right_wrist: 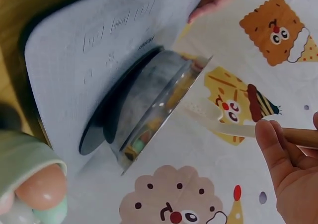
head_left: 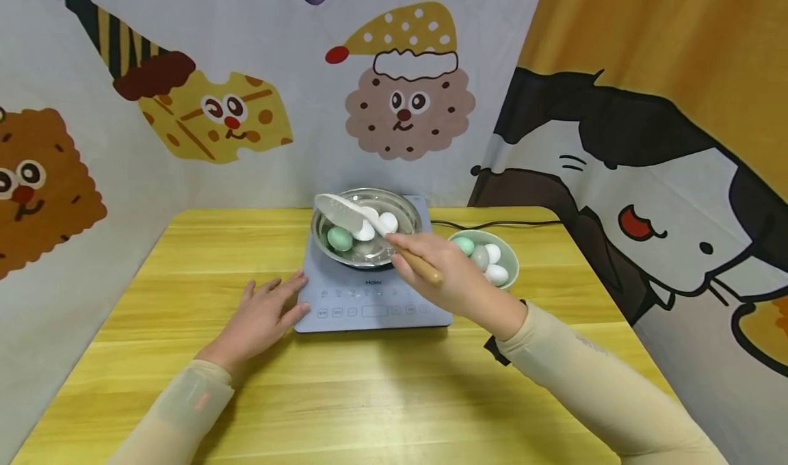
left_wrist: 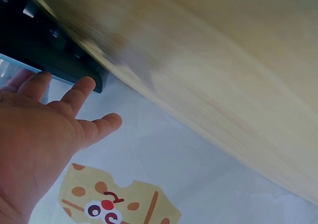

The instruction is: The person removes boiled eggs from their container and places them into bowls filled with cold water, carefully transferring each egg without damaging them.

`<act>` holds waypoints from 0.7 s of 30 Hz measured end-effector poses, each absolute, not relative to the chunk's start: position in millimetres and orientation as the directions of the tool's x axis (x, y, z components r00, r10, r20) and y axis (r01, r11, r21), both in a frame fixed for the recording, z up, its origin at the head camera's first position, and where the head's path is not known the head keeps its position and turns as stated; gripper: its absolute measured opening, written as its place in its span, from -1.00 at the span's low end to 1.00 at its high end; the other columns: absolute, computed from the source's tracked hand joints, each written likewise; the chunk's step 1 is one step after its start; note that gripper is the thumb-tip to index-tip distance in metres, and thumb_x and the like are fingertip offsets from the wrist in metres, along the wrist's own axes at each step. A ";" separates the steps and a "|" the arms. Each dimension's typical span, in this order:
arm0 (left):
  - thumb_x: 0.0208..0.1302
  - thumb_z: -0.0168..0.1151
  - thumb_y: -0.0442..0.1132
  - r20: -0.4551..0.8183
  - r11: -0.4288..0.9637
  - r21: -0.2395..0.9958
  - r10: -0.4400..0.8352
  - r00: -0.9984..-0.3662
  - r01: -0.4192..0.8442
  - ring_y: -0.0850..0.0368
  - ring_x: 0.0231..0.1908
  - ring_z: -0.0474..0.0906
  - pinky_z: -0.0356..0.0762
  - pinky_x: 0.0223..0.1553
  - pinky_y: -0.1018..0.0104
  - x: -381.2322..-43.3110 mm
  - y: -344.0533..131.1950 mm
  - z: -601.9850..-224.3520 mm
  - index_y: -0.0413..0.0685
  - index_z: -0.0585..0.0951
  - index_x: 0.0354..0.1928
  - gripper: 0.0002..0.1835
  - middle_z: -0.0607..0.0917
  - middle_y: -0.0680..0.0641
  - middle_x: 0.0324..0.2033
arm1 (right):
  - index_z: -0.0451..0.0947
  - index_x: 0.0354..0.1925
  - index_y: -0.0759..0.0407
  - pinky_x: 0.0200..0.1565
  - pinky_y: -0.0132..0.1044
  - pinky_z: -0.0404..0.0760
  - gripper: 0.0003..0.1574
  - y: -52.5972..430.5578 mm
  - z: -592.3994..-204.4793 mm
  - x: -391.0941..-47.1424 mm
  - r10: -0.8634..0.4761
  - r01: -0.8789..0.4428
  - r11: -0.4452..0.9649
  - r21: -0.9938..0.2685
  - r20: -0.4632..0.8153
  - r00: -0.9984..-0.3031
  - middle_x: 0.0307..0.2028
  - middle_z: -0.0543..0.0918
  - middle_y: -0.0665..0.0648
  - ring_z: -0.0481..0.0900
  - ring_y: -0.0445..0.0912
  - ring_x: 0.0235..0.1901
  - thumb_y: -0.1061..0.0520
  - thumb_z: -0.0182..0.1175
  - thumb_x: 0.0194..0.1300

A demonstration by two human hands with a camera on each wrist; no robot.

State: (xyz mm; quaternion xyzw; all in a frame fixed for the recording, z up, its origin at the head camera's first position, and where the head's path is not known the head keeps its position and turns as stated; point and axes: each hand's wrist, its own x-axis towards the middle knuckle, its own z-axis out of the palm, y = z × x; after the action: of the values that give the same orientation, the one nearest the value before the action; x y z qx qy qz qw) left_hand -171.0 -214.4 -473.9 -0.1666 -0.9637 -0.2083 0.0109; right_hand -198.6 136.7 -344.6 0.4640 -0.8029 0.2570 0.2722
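Observation:
My right hand (head_left: 440,270) grips the wooden handle of a white-headed spoon (head_left: 338,212). The spoon's head lies over the left side of a steel pan (head_left: 406,208), partly covering what is beneath. Inside the pan are a green egg (head_left: 340,238) and some white eggs (head_left: 388,223). The pan stands on a pale induction cooktop (head_left: 375,318). With fingers spread, my left hand (head_left: 255,318) touches the cooktop's left edge; the left wrist view shows its extended fingers (left_wrist: 82,92). The right wrist view shows the spoon's handle (right_wrist: 298,136) above the tilted-looking pan (right_wrist: 154,92).
Right of the cooktop, a pale green bowl (head_left: 514,263) holds several green, grey and white eggs. A black cord (head_left: 492,223) runs along the back of the wooden table (head_left: 369,403). Cartoon-printed curtains (head_left: 246,14) hang behind.

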 end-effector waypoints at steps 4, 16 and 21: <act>0.64 0.10 0.17 0.089 0.855 0.402 0.320 -0.943 0.328 -0.55 0.49 0.34 -0.10 0.49 -0.67 -170.9 -213.7 -474.4 0.01 0.36 0.63 -0.31 0.36 -0.07 0.62 | 0.73 0.16 0.32 -0.16 -0.14 0.82 -0.52 149.3 -352.4 -184.5 -0.574 -0.889 0.431 -0.155 0.713 -0.403 -0.11 0.86 0.21 0.82 0.05 -0.18 -0.03 0.14 0.66; 0.64 0.09 0.19 0.084 0.856 0.406 0.315 -0.945 0.321 -0.55 0.49 0.32 -0.13 0.50 -0.66 -172.2 -214.6 -476.6 0.00 0.34 0.63 -0.29 0.34 -0.05 0.63 | 0.57 0.26 0.56 -0.11 -0.16 0.86 -0.57 200.5 -371.6 -189.9 -0.317 -0.392 0.013 -0.920 0.368 -0.874 -0.11 0.87 0.23 0.86 -0.07 -0.25 0.26 0.17 0.61; 0.64 0.10 0.19 0.083 0.857 0.402 0.316 -0.945 0.322 -0.55 0.49 0.33 -0.12 0.50 -0.66 -171.7 -213.5 -476.5 0.00 0.34 0.64 -0.29 0.34 -0.06 0.63 | 0.47 0.39 0.41 -0.04 -0.20 0.85 -0.43 205.6 -372.7 -204.6 -0.219 0.035 -0.189 -0.981 0.008 -0.976 -0.15 0.89 0.15 0.86 -0.09 -0.20 0.02 0.11 0.69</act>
State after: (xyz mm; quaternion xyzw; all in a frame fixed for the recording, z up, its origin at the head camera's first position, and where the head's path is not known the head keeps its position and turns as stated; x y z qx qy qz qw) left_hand -171.7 -213.5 -476.5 -0.1656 -0.9636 -0.2096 0.0069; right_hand -204.6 205.6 -372.7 0.0730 -0.6313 0.7676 -0.0826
